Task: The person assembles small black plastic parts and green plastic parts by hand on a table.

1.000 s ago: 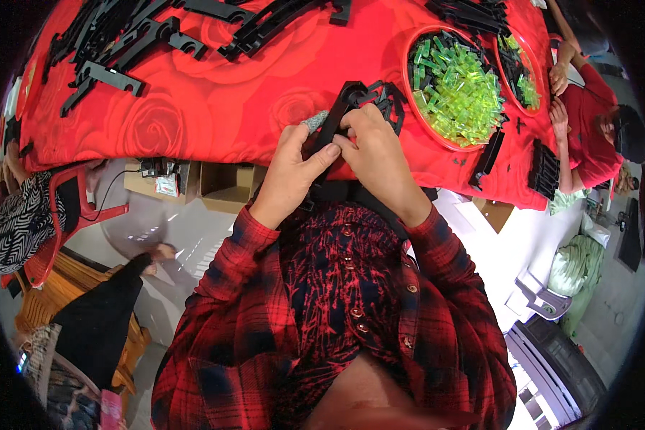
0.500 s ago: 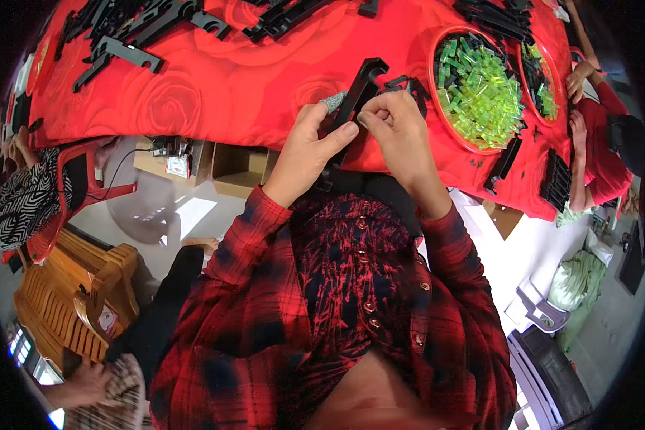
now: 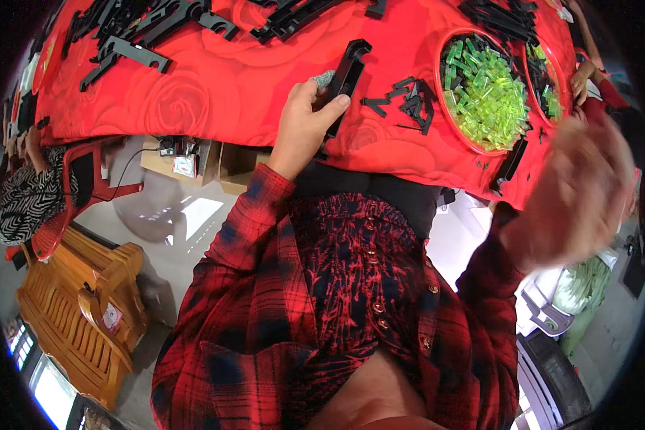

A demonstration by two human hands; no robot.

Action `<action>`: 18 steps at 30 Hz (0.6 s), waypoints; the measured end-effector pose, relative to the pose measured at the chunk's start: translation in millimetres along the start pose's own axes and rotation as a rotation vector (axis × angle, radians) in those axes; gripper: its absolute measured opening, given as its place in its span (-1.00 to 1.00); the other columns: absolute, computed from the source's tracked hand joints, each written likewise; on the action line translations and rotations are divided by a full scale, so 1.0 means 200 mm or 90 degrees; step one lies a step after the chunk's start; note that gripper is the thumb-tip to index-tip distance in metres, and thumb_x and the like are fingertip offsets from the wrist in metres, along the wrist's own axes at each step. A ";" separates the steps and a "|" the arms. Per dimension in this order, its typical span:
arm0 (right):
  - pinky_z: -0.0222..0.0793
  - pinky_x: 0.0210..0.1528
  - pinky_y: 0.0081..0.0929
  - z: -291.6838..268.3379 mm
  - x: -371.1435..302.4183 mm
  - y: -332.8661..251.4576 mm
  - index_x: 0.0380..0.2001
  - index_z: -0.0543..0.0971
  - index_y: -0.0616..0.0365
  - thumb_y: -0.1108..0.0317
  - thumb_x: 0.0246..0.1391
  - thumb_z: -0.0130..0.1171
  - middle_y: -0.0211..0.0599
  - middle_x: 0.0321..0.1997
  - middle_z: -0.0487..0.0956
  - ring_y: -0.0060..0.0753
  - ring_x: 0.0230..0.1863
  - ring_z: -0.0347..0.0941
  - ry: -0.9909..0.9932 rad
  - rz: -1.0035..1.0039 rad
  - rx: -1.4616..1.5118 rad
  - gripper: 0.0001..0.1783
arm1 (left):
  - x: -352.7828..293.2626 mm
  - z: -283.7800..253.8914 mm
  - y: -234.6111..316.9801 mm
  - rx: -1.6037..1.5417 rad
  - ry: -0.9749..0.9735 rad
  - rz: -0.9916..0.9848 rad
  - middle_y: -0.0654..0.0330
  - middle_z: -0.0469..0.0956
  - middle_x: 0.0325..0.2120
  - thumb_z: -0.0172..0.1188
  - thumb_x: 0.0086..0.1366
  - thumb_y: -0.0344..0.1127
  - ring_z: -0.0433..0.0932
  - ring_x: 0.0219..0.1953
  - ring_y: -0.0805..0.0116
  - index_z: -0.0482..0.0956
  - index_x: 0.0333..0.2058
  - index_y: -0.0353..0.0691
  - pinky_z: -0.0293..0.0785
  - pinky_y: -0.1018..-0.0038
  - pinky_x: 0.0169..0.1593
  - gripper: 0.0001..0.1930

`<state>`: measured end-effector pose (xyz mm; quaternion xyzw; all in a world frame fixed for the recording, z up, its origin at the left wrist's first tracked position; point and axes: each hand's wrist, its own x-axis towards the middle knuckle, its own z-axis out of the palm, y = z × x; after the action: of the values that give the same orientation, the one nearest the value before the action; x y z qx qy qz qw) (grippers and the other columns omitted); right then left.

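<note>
My left hand (image 3: 302, 129) is closed around a long black plastic part (image 3: 347, 72) with a hooked far end, held tilted above the red tablecloth. A grey-green wrap (image 3: 322, 79) covers one fingertip of that hand. Far to the right, off the table's near edge, my right hand (image 3: 577, 197) is raised and smeared by motion; its fingers cannot be made out. Small black plastic pieces (image 3: 416, 104) lie loose on the cloth to the right of the held part. Beside them stands a red basin (image 3: 438, 80) full of translucent yellow-green plastic pieces.
Piles of black plastic parts (image 3: 129, 54) lie at the far left, with more (image 3: 498, 20) at the far right. A second red basin (image 3: 529, 75) sits beyond the first. Another person's hand (image 3: 584, 75) shows at right. A wooden chair (image 3: 79, 308) stands lower left.
My right hand has left the black part and swung right, past the basin. The small black pieces it covered now show. My left hand keeps hold of the part.
</note>
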<state>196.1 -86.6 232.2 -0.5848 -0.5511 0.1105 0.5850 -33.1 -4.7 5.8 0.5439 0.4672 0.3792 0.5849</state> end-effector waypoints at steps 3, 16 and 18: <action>0.44 -0.13 -0.29 -0.28 0.14 -0.10 0.28 0.23 0.10 0.07 0.31 -0.13 0.17 0.05 0.49 -0.20 -0.22 0.60 -0.377 -0.168 0.257 -0.44 | 0.02 0.00 0.05 0.026 -0.014 -0.020 0.15 0.44 -0.24 0.31 0.27 -0.22 0.47 -0.22 0.42 0.46 0.08 -0.43 0.46 0.46 -0.14 -0.50; 0.31 -0.34 -0.72 0.32 -0.14 0.06 -0.06 0.60 0.30 0.57 0.13 0.02 -0.37 -0.35 0.55 -0.68 -0.46 0.40 -0.192 0.196 0.067 -0.69 | 0.00 0.00 0.07 -0.245 -0.076 -0.037 0.25 0.48 -0.10 0.30 0.29 -0.31 0.48 -0.10 0.47 0.46 0.15 -0.29 0.42 0.50 0.08 -0.52; 0.33 -0.36 -0.69 0.39 -0.08 -0.01 -0.08 0.59 0.35 0.47 0.19 -0.01 -0.36 -0.37 0.54 -0.66 -0.44 0.42 -0.191 0.271 0.118 -0.70 | 0.01 0.01 0.03 -0.128 -0.047 -0.017 0.22 0.52 -0.07 0.27 0.30 -0.33 0.49 -0.07 0.46 0.45 0.15 -0.31 0.41 0.48 0.10 -0.53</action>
<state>128.2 -55.8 203.5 -0.6084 -0.4838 0.3659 0.5117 -31.2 -2.8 11.9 0.4894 0.4124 0.3962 0.6583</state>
